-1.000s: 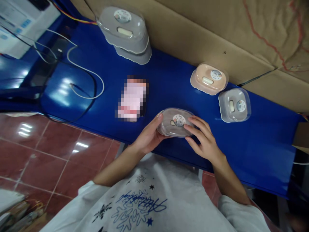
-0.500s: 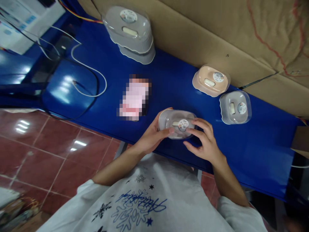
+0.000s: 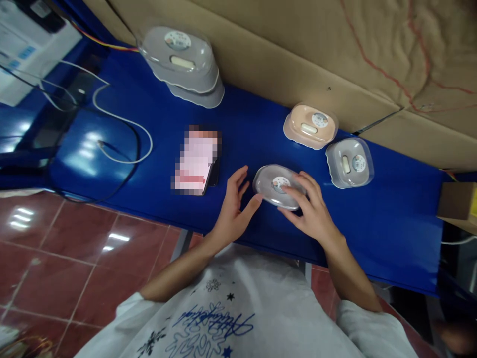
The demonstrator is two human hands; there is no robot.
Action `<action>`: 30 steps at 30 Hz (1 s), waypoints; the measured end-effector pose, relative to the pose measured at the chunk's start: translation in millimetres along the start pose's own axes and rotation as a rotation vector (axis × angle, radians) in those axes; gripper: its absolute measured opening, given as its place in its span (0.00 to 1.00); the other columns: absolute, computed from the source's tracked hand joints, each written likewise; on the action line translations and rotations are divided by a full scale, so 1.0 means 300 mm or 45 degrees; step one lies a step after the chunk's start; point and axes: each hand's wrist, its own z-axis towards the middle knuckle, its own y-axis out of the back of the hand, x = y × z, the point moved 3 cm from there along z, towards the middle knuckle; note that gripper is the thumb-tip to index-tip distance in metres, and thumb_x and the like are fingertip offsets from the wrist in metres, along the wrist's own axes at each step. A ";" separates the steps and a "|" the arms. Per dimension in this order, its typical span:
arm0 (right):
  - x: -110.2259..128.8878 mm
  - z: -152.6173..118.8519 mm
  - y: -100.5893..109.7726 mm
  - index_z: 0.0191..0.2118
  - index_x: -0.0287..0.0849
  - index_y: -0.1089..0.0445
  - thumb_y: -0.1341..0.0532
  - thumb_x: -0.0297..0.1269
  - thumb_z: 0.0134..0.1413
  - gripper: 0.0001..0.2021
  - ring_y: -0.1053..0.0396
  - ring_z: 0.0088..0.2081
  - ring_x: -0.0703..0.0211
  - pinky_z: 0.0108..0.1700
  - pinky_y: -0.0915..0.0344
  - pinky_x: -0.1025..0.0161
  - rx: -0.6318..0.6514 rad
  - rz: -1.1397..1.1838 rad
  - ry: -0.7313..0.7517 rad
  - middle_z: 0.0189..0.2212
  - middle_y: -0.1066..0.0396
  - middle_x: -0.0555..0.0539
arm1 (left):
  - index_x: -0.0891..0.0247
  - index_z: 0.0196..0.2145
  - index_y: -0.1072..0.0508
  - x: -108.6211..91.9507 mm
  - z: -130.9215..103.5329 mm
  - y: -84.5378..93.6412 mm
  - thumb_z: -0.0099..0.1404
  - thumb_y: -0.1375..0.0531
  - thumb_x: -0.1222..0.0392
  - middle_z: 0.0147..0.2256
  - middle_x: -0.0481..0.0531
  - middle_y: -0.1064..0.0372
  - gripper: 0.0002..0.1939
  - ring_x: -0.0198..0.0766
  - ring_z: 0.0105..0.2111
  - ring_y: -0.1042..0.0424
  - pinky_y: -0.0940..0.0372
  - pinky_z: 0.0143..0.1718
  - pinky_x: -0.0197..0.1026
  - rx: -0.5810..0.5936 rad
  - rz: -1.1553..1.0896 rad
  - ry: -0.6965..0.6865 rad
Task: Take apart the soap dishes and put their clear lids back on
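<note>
Your L hand is off the grey oval clear-lidded plastic box, fingers open; yr R hand alone grasps it, nearer you than the peach plastic box

pale short-sleeved shirt, blue cursive lettering, outlined snowflake, dark ornate snowflake, small stars

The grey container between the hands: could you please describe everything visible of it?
The grey container is a rounded oblong, seemingly plastic, with a glossy clear cover and a round white label. It is label up over the blue table; whether it rests there is unclear. The right hand has fingers on it; the left hand is close by.
</note>
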 end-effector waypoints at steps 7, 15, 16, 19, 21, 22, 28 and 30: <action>-0.055 0.003 0.046 0.77 0.56 0.46 0.38 0.43 0.72 0.33 0.50 0.77 0.28 0.72 0.47 0.22 -0.131 -0.413 -0.322 0.78 0.50 0.39 | 0.62 0.67 0.32 -0.176 0.206 -0.102 0.72 0.37 0.59 0.71 0.65 0.38 0.27 0.58 0.75 0.45 0.57 0.77 0.61 0.299 0.485 -0.401; -0.032 0.003 0.031 0.76 0.53 0.44 0.41 0.44 0.74 0.29 0.41 0.74 0.35 0.73 0.51 0.31 -0.117 -0.410 -0.268 0.73 0.37 0.39 | 0.71 0.65 0.30 -0.200 0.627 -0.277 0.70 0.38 0.62 0.73 0.66 0.43 0.27 0.68 0.74 0.49 0.61 0.74 0.69 0.715 1.016 -0.488; -0.032 0.003 0.033 0.75 0.53 0.42 0.41 0.43 0.74 0.28 0.40 0.73 0.36 0.73 0.50 0.32 -0.119 -0.413 -0.273 0.72 0.36 0.39 | 0.68 0.65 0.28 -0.182 0.644 -0.270 0.66 0.31 0.61 0.74 0.68 0.45 0.31 0.72 0.74 0.49 0.61 0.73 0.72 0.702 1.055 -0.442; -0.029 0.003 0.048 0.72 0.51 0.38 0.41 0.43 0.74 0.25 0.37 0.71 0.37 0.72 0.48 0.33 -0.152 -0.439 -0.295 0.69 0.32 0.38 | 0.62 0.67 0.29 -0.128 0.647 -0.218 0.57 0.22 0.56 0.75 0.70 0.49 0.43 0.79 0.74 0.52 0.63 0.72 0.77 0.600 1.089 -0.410; -0.024 0.003 0.060 0.70 0.51 0.36 0.41 0.44 0.74 0.23 0.35 0.70 0.37 0.71 0.47 0.34 -0.174 -0.453 -0.313 0.68 0.31 0.39 | 0.63 0.66 0.30 -0.103 0.625 -0.169 0.54 0.20 0.47 0.74 0.71 0.49 0.47 0.81 0.74 0.54 0.64 0.72 0.76 0.507 1.046 -0.436; -0.021 0.002 0.064 0.69 0.51 0.35 0.41 0.44 0.74 0.22 0.34 0.69 0.37 0.70 0.46 0.34 -0.180 -0.456 -0.324 0.67 0.30 0.39 | 0.64 0.65 0.29 -0.096 0.607 -0.145 0.52 0.20 0.43 0.74 0.71 0.48 0.49 0.81 0.74 0.55 0.65 0.72 0.76 0.465 1.021 -0.445; -0.037 -0.002 0.075 0.67 0.49 0.33 0.40 0.42 0.74 0.21 0.33 0.68 0.35 0.69 0.42 0.34 -0.191 -0.448 -0.420 0.66 0.29 0.38 | 0.65 0.61 0.32 -0.120 0.382 -0.032 0.63 0.26 0.48 0.72 0.73 0.47 0.35 0.77 0.74 0.52 0.59 0.73 0.75 0.262 1.038 -0.324; -0.046 -0.005 0.078 0.71 0.50 0.36 0.41 0.41 0.74 0.23 0.36 0.70 0.33 0.70 0.43 0.31 -0.213 -0.424 -0.445 0.68 0.32 0.37 | 0.64 0.60 0.31 -0.132 0.268 -0.003 0.64 0.27 0.55 0.70 0.72 0.44 0.31 0.78 0.73 0.49 0.56 0.73 0.75 0.187 1.040 -0.267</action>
